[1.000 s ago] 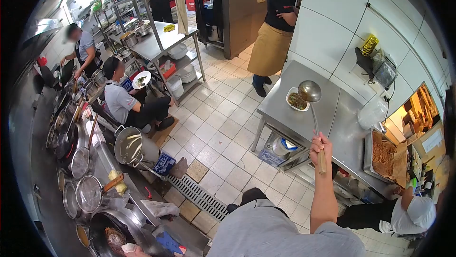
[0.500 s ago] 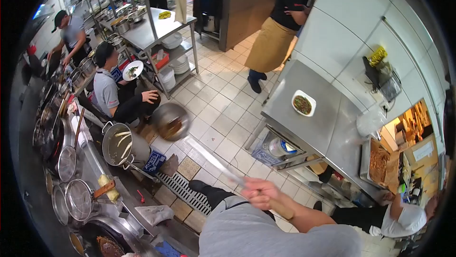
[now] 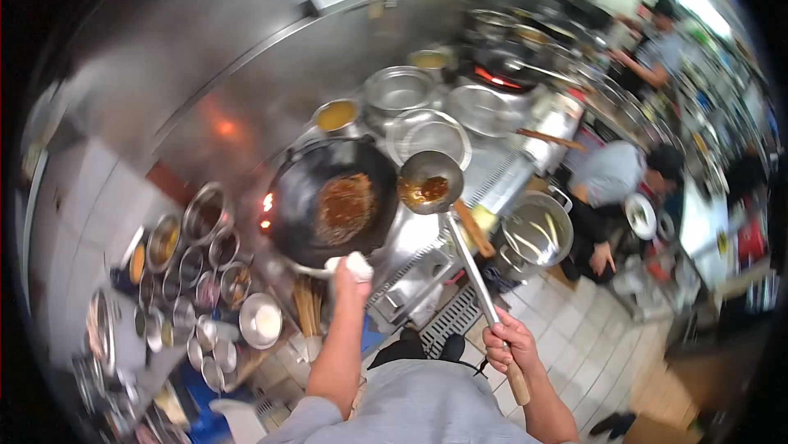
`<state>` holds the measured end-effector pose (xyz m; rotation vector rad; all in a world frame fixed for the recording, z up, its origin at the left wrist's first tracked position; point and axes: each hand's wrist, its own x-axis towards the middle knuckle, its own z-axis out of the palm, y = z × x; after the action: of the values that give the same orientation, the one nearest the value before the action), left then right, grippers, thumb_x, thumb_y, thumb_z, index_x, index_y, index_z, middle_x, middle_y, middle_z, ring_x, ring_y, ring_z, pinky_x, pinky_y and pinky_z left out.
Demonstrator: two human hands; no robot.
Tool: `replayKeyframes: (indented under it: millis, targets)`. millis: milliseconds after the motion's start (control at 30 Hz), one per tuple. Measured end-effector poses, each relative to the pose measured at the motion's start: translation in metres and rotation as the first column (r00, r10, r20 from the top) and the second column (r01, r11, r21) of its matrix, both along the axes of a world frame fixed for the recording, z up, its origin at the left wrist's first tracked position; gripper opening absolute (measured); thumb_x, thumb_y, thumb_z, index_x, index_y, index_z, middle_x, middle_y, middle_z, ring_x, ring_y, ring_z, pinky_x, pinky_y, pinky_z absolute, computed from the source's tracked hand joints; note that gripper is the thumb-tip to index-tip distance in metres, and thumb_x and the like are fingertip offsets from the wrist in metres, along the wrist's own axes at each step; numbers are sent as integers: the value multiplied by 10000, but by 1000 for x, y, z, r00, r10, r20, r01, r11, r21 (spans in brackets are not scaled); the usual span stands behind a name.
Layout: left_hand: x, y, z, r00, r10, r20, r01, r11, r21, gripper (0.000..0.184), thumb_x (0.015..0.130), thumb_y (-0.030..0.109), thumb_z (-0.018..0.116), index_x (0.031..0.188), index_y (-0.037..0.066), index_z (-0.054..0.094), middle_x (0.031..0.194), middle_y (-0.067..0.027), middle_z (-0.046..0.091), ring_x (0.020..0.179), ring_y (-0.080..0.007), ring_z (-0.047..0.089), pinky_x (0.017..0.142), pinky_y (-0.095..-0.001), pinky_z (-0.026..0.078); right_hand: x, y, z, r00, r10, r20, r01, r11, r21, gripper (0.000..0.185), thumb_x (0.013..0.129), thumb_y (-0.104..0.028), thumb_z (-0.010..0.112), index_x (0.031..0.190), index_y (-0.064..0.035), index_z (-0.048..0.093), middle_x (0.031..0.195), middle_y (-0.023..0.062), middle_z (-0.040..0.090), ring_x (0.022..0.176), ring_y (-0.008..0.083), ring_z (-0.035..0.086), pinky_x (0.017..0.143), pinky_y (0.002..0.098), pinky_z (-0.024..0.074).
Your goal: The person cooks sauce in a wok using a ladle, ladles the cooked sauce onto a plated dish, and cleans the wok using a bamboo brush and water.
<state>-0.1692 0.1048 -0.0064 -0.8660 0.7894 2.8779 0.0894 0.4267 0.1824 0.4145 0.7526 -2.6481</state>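
Observation:
A black wok (image 3: pixel 291 198) sits on the stove, flames at its left edge and reddish-brown food (image 3: pixel 346 208) inside. My left hand (image 3: pixel 353 272) is closed on a white cloth (image 3: pixel 358 266) at the wok's near rim. Fingers wrapped, my right hand (image 3: pixel 510 344) grips the handle of a long metal ladle (image 3: pixel 474 267). Its bowl, with some brown sauce (image 3: pixel 428 189) in it, hangs just right of the wok.
Metal bowls and seasoning pots (image 3: pixel 228 247) crowd the left. Strainers (image 3: pixel 429 139) lie behind the ladle. A large pot (image 3: pixel 538 229) stands at the right, near a seated person (image 3: pixel 611 171); another person (image 3: pixel 659 54) stands farther back.
The view has turned from the steel table to the stove. The ladle has swung across to beside the wok, still in my right hand. My left hand now shows clearly with the cloth.

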Motion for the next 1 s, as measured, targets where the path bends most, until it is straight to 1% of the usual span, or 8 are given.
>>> replayKeyframes:
  millis: [133,267,333,467,600,633,767,1000]
  targets:
    - [-7,13,-33,997,50,63,-52,998,19,114,956,205,630,1010,104,631,884,-50,695,773,-224,704,703,-403,590,-71,-24,-9,992,127,22,-129,974,184,516,1028,-148,568,1529,-168,446,745,35,484,411,68,400,342,256,381]
    - [24,7,12,999,-32,37,40,965,-259,341,919,223,715,1175,60,560,983,-56,670,865,-161,676,723,-352,574,-124,-67,-17,972,236,3,-200,814,546,580,1011,-108,611,1556,-134,418,667,28,498,423,82,418,375,261,366]
    - [58,-3,34,999,-49,-9,33,774,-633,629,866,223,749,1393,51,451,1003,-91,671,894,-189,675,800,-376,571,-141,-80,-36,957,291,-7,-202,680,705,593,996,-22,593,1558,-71,409,632,-11,523,445,74,455,396,257,367]
    - [56,-41,91,844,-536,-25,200,357,-912,1020,781,243,778,1597,68,192,1123,-233,684,1027,-352,689,950,-438,532,-166,-99,-28,926,377,-4,-198,496,845,620,993,-22,617,1570,-54,393,679,-44,521,499,40,453,424,238,381]
    - [-21,-58,143,655,-705,273,367,-19,-930,1178,717,278,783,1639,78,77,1263,-379,617,1156,-465,646,1022,-447,492,-180,-106,-25,909,418,-3,-214,472,855,612,993,-14,618,1564,-38,400,709,-47,549,520,29,458,445,226,387]
    - [-39,-58,144,645,-709,286,389,-19,-921,1206,700,291,806,1649,110,84,1283,-364,614,1185,-449,626,1055,-422,468,-182,-105,-20,905,425,-8,-216,475,853,601,991,-13,622,1554,-25,414,719,-43,562,523,27,462,450,222,386]
    - [-96,-54,152,574,-686,448,424,-219,-879,1264,672,313,797,1612,-49,34,1245,-379,623,1172,-427,640,1015,-411,491,-191,-101,-6,895,447,15,-239,449,861,600,986,-3,614,1555,-62,433,706,-47,548,510,30,460,442,224,383]
    - [-124,-42,132,609,-652,451,423,-213,-881,1175,703,292,799,1620,35,111,1244,-357,634,1211,-459,618,1044,-420,484,-224,-56,-18,872,488,34,-323,523,789,605,983,8,613,1556,-93,445,683,-80,493,521,15,449,444,218,372]
